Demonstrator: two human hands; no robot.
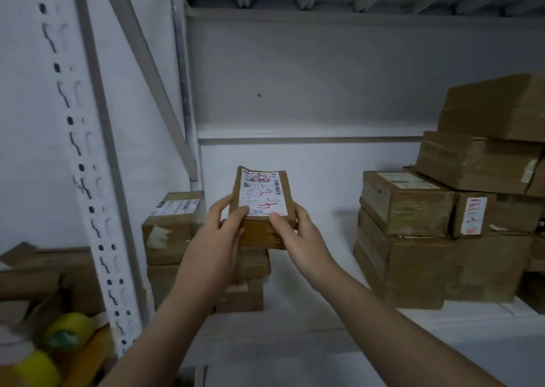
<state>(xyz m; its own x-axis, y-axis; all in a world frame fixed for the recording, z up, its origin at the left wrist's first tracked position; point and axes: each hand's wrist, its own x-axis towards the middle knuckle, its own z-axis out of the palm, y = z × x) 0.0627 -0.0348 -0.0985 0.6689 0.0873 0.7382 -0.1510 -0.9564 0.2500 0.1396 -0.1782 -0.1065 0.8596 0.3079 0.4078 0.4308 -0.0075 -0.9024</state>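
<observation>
A person holds a small brown parcel [262,206] in both hands over a white shelf [309,327]. The left hand [219,233] grips the parcel's near left corner, its thumb lying on top at the lower left corner of the white shipping label [263,193] and its fingers curled along the left side. The right hand [298,233] grips the near right corner, with its thumb pressed on the top by the label's lower edge and its fingers wrapped around the right side. The label carries barcodes and red handwriting, and it faces up.

The parcel is tilted, its far end raised, directly above a short stack of cartons [250,283] that stands left of the shelf's middle. Whether the parcel touches the stack cannot be told, because the hands cover the gap.

Just to the left, near the shelf's left edge, stands another labelled carton [171,227] on top of a second one. Towards the right edge of the shelf a larger pile of cartons [413,239] rises in several layers, well apart from the parcel. A white perforated upright [88,198] runs down the left side, and yellow tape rolls [69,332] lie beyond it at the lower left corner.
</observation>
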